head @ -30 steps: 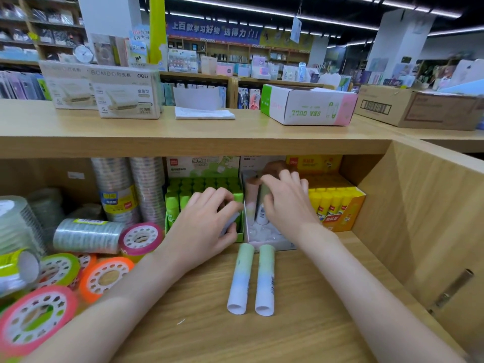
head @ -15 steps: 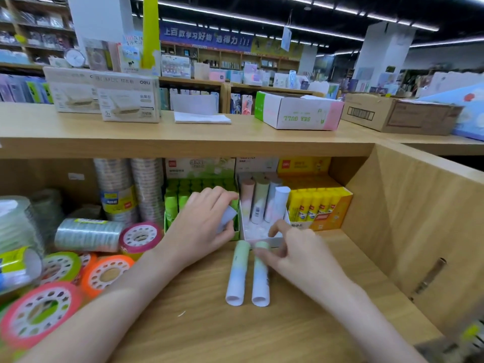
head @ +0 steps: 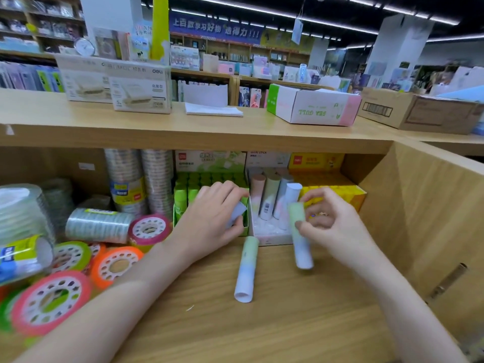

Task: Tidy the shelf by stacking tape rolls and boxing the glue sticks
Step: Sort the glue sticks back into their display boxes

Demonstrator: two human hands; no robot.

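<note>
Right hand: the right hand has a pastel glue stick pinched between thumb and fingertips, green cap up, white end down, lifted off the wood at about 3 o'clock from centre, just in front of the white box.
Left hand: the left hand is curled round a small pale piece at the white box's near left corner; what that piece is, I can't tell.
Loose stick: one more pastel glue stick lies flat on the shelf board at 6 o'clock from the box, green end toward the back, white end toward the viewer.
White box: the white glue-stick box holds four sticks standing and leaning, one pinkish, one pale green, two whitish; more caps behind are too blurred to count.
Neighbours: a green box of green glue sticks at its 9 o'clock, a yellow box of yellow glue sticks at its 3 o'clock.
Tape rolls: at 9 o'clock, two tall stacks of clear tape stand at the back, one clear sleeve lies on its side, and about five coloured rolls in pink, orange and green lie loose and overlapping.
Top shelf: one "SEA GULL" carton, two deli boxes, one brown cardboard carton.
</note>
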